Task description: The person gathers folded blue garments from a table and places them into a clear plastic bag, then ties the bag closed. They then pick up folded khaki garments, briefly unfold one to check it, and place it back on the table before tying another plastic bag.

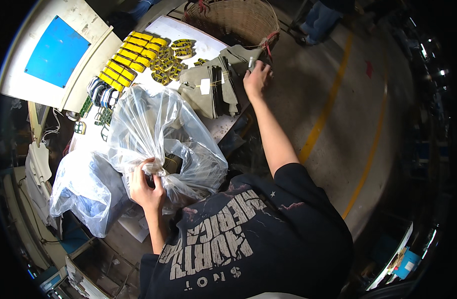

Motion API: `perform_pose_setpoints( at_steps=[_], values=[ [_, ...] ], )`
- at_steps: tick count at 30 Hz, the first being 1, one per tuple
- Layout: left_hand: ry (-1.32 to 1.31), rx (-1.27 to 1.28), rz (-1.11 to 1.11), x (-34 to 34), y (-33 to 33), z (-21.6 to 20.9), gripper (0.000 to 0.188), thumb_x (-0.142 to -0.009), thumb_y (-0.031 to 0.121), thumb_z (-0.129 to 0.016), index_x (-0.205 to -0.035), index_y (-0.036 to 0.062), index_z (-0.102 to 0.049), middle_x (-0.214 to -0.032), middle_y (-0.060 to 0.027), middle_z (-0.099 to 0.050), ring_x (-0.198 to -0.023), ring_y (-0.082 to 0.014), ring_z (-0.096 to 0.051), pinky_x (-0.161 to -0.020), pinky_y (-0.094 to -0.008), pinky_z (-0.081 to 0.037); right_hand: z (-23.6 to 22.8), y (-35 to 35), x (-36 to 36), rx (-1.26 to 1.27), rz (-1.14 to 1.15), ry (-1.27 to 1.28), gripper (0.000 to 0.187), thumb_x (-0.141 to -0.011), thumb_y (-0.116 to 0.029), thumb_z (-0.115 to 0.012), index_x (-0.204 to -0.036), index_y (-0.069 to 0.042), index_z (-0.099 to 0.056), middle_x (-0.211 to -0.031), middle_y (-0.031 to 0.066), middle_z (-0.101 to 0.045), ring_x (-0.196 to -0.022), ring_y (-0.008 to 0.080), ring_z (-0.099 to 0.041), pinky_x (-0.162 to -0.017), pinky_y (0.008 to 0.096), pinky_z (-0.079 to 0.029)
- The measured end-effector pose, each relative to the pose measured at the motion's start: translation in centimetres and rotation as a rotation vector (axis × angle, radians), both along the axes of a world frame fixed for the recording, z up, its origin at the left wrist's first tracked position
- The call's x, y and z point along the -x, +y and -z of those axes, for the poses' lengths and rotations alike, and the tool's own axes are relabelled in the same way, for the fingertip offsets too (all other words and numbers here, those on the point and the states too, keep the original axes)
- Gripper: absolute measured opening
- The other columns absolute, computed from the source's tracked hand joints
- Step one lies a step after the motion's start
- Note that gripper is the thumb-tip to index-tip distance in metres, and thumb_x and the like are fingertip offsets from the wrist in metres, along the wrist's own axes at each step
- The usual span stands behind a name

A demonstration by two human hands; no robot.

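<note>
A clear plastic bag (pixel 193 149), bulging and gathered into a twisted neck, stands in front of me with greenish cloth dimly visible inside. My left hand (pixel 147 188) is closed on that neck, thumb and fingers pinching the plastic. Farther off to the right, my right hand (pixel 258 79) reaches over the table corner with its fingers curled at the edge of olive-grey cloth pieces (pixel 198 94). A small white object (pixel 251 62) shows beside its fingertips; what the fingers hold is hidden. The cloth lies in stacks tied with thin string, with white tags on them.
Yellow-and-black banded bundles (pixel 133 57) and loose yellow-black loops (pixel 168 65) lie on the white table (pixel 163 30). Another filled plastic bag (pixel 84 189) sits at left. A wicker basket (pixel 233 22) stands beyond the table. At far right, a person's legs (pixel 318 22) show near yellow floor lines.
</note>
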State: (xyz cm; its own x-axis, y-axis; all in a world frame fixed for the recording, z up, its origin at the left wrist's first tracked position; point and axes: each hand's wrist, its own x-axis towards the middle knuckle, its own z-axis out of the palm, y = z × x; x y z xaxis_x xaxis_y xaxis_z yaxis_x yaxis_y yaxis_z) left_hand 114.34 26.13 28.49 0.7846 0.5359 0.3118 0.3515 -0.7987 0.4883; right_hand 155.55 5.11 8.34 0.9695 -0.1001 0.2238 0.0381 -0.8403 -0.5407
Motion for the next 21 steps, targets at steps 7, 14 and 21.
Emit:
perform_pose_setpoints(
  at_steps=[7,14,21],
  values=[
    [-0.008,0.008,-0.007,-0.2,-0.3,-0.2,0.040,-0.079,0.001,-0.070,-0.117,0.0115,-0.075,-0.110,-0.0090,-0.076,-0.101,-0.0317,-0.071,-0.092,-0.0389,-0.054,-1.1,2.5,2.9,-0.236,-0.349,-0.110,0.027,-0.107,-0.022,-0.053,-0.122,-0.003,-0.064,-0.118,0.0199,-0.074,-0.109,0.0410,-0.069,-0.095,0.0455,-0.055],
    [-0.022,-0.041,0.028,-0.6,-0.3,-0.2,0.039,-0.078,0.000,-0.069,-0.116,0.0093,-0.074,-0.109,-0.0078,-0.076,-0.100,-0.0317,-0.070,-0.090,-0.0387,-0.053,0.7,1.7,2.7,-0.104,-0.438,-0.480,0.022,-0.096,-0.001,-0.059,-0.117,-0.008,-0.063,-0.110,0.0159,-0.074,-0.097,0.0368,-0.071,-0.083,0.0456,-0.059],
    [0.004,-0.025,0.003,-0.6,-0.3,-0.4,0.040,-0.077,0.000,-0.069,-0.115,0.0107,-0.075,-0.107,-0.0073,-0.075,-0.096,-0.0305,-0.069,-0.085,-0.0379,-0.053,1.9,1.7,1.7,-0.838,-0.041,-0.405,0.032,-0.092,0.009,-0.064,-0.121,-0.003,-0.058,-0.118,0.0145,-0.065,-0.116,0.0287,-0.061,-0.106,0.0382,-0.046]
  ],
)
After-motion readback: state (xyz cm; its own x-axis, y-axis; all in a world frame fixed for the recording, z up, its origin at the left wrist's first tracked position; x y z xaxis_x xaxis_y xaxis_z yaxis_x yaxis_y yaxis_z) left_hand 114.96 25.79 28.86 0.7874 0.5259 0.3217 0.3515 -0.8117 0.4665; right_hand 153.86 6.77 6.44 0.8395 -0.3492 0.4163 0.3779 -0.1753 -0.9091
